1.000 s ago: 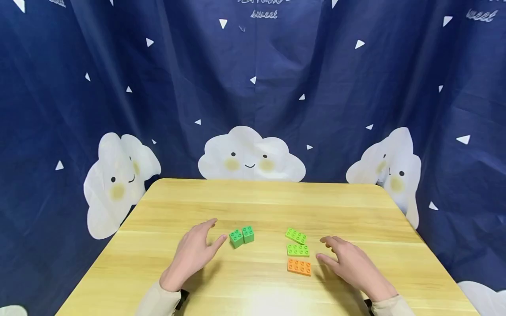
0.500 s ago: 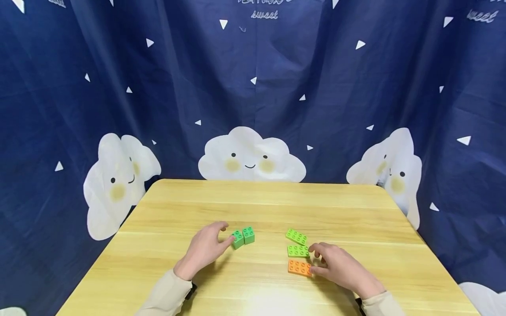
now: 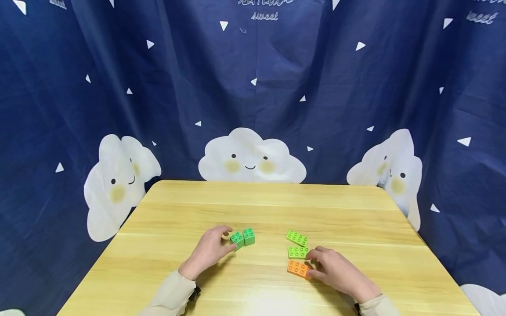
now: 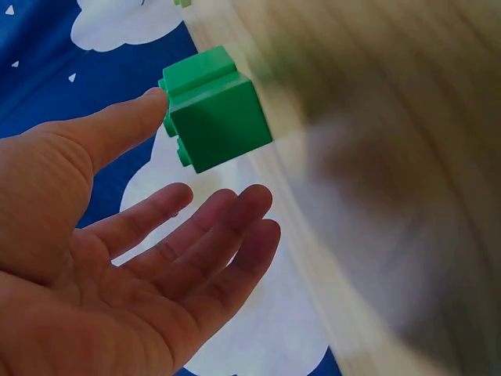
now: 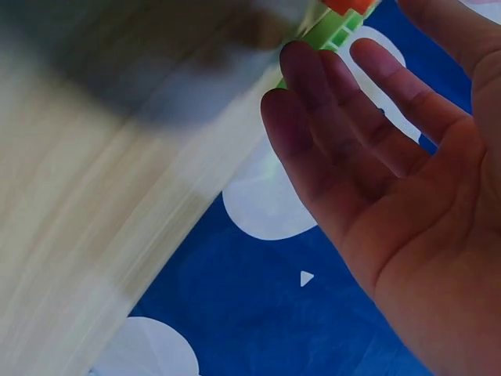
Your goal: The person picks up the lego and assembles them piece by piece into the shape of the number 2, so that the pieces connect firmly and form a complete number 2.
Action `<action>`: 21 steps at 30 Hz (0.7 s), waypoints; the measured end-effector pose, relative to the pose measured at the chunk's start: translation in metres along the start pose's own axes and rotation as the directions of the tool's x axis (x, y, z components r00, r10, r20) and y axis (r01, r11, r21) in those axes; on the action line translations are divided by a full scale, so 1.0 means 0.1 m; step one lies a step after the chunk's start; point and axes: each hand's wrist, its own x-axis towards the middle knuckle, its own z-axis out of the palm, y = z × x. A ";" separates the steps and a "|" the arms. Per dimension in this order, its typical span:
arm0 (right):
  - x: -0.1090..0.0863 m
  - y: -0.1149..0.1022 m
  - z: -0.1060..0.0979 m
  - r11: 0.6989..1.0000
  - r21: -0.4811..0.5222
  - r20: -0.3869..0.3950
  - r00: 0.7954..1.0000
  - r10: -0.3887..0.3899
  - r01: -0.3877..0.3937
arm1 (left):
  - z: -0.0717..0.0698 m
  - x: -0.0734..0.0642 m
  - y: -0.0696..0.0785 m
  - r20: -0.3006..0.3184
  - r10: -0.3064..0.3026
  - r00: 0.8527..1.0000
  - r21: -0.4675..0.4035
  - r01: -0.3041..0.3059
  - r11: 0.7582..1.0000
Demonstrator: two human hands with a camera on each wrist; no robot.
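Two square dark green toy bricks stand side by side left of the table's middle: a left one (image 3: 237, 239) and a right one (image 3: 248, 236). My left hand (image 3: 209, 250) is at the left brick, thumb at its near side. In the left wrist view its other fingers are spread loosely below that brick (image 4: 219, 117). Right of the middle lie two flat lime green bricks, an upper (image 3: 297, 237) and a lower (image 3: 297, 252), with a flat orange brick (image 3: 298, 268) nearest me. My right hand (image 3: 336, 270) has its thumb at the orange brick's right end and its fingertips by the lower lime brick.
The bricks rest on a light wooden table (image 3: 253, 206) with rounded far corners. Behind it hangs a dark blue curtain (image 3: 253, 105) printed with white clouds and triangles. A bright glare lies on the table's near part.
Both hands have moved inward: the left to the green bricks, the right leftward to the orange and lower lime bricks. The orange brick has turned slightly.
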 end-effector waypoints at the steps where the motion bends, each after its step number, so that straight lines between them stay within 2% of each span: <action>1: 0.00 0.00 0.01 1.000 0.007 0.001 1.000 -0.003 0.003 | 0.01 0.00 0.00 0.008 -0.004 1.000 -0.011 0.004 1.000; 9: 0.02 -0.02 0.06 0.999 0.017 0.010 1.000 -0.028 0.028 | 0.09 0.05 -0.06 0.041 -0.057 0.997 -0.150 0.063 0.987; 15: 0.04 -0.04 0.07 0.999 0.008 0.021 0.999 -0.033 0.033 | 0.11 0.07 -0.06 0.049 -0.055 0.997 -0.154 0.062 0.986; 21: 0.08 -0.01 0.07 0.998 0.054 0.043 0.998 -0.038 0.036 | 0.10 0.08 -0.06 0.071 -0.051 0.996 -0.178 0.063 0.982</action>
